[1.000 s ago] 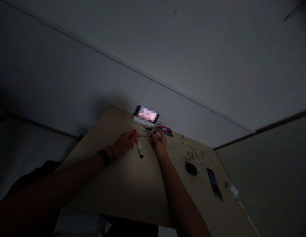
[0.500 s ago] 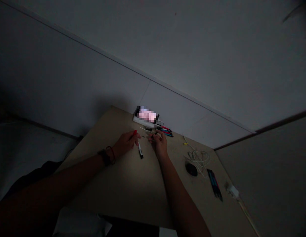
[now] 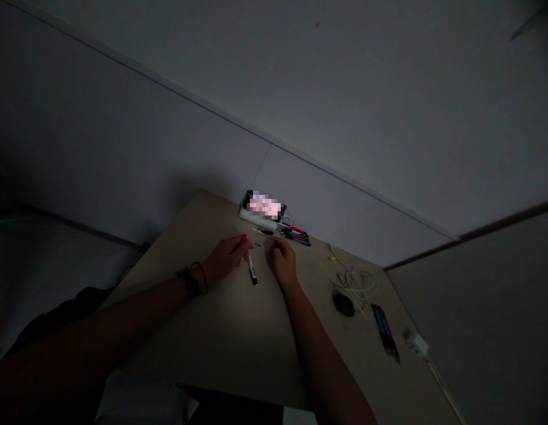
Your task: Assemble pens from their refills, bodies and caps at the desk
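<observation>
My left hand (image 3: 227, 257) rests on the beige table (image 3: 238, 330) with its fingers closed on a pen (image 3: 251, 268) that has a red end, a white barrel and a black tip. My right hand (image 3: 281, 260) lies just to the right of it, fingers curled around a small dark part that is too small to make out. The two hands almost touch. A dark watch and a thin band (image 3: 192, 280) sit on my left wrist.
Behind the hands a white box (image 3: 261, 213) stands against the wall, with several coloured pens (image 3: 295, 235) beside it. To the right lie a white cable (image 3: 355, 282), a black mouse (image 3: 343, 303), more pens (image 3: 384, 330) and a white plug (image 3: 416, 342).
My right hand has curled its fingers in and drawn slightly left toward the pen. My left hand has barely moved.
</observation>
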{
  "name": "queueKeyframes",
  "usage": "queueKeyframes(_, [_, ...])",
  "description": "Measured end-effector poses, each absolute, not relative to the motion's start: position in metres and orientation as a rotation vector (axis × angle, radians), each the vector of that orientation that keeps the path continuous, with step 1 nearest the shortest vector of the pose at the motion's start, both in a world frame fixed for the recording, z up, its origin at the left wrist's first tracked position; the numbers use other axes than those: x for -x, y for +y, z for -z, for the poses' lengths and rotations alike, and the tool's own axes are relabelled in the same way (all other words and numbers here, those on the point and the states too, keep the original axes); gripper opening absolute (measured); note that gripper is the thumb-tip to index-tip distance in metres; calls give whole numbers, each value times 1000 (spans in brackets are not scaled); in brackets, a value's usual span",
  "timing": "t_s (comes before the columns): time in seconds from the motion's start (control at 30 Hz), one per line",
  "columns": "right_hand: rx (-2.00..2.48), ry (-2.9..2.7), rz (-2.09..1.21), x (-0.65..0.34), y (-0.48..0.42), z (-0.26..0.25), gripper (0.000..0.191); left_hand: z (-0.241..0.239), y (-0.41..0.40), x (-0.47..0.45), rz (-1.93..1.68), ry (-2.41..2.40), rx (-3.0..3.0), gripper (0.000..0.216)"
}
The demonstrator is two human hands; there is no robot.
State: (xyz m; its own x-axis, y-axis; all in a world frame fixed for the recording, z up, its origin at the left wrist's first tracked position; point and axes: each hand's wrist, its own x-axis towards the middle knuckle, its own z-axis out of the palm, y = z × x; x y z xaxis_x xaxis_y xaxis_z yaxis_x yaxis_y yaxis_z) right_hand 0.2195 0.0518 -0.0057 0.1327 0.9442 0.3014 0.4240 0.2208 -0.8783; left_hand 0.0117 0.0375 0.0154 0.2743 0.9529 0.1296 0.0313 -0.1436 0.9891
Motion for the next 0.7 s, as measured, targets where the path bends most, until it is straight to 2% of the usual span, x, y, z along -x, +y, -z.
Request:
queueKeyframes(0.27, [1525,-1769,-487,-213,50,4,29,-16,37,-12,-1092,972,-1467,34])
queueKeyframes(0.43, [1526,-1917,-428,-211,53,3,18,-18,37,-13,-1084,988,-1502,32])
queueKeyframes(0.7, [1617,-1943,-318,-206,52,0,15,-21,36,-11,-1073,993,-1482,35])
